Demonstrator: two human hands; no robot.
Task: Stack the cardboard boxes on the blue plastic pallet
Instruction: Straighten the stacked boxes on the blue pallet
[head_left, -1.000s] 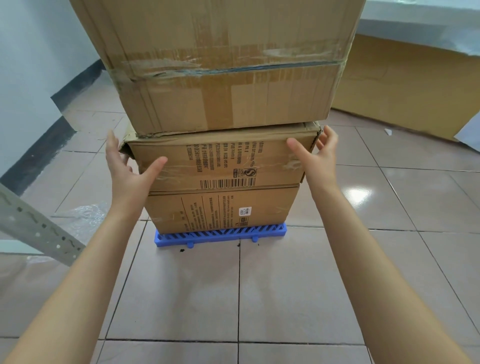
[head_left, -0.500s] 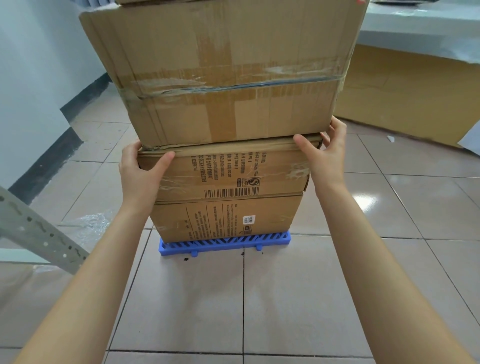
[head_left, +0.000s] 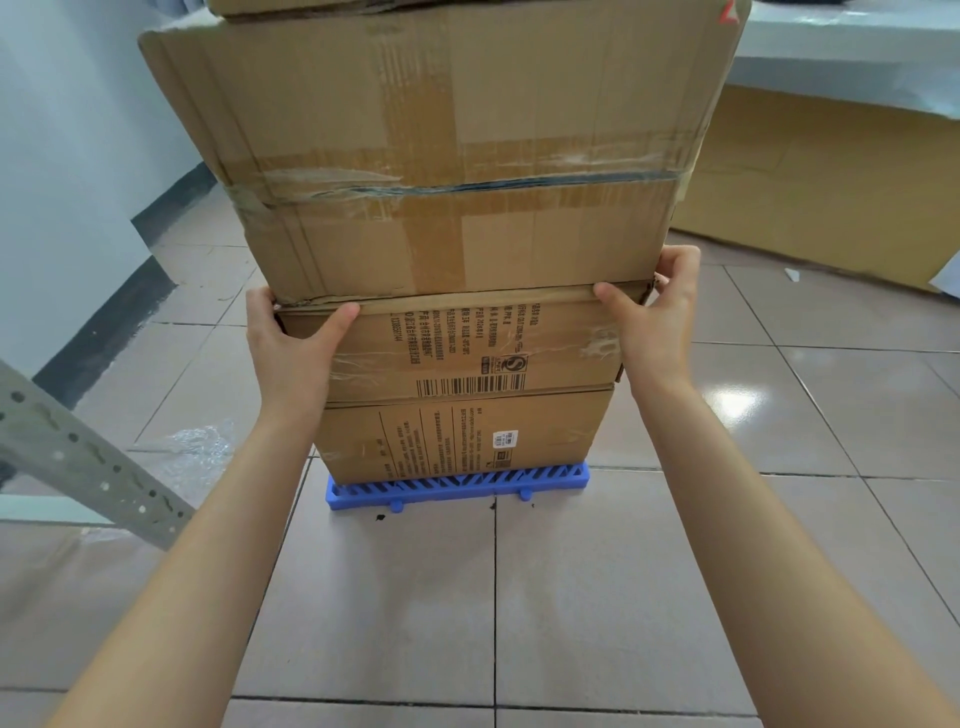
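Note:
A blue plastic pallet (head_left: 457, 484) lies on the tiled floor. Three cardboard boxes stand stacked on it: a bottom box (head_left: 462, 441), a middle box (head_left: 467, 348) with a barcode, and a large taped top box (head_left: 441, 156). The edge of another box (head_left: 311, 6) shows above the top one. My left hand (head_left: 291, 348) grips the middle box's upper left corner, thumb on the front face. My right hand (head_left: 652, 317) grips its upper right corner, fingers wrapped around the side.
A perforated grey metal bar (head_left: 88, 462) slants in at the left above clear plastic film (head_left: 192, 447). A white wall (head_left: 62, 156) with a dark skirting runs along the left. Flat cardboard (head_left: 831, 187) leans under a white ledge at the back right.
Both hands moved in from beside the stack and closed on the middle box's upper corners. The view has tilted up, showing more of the top box.

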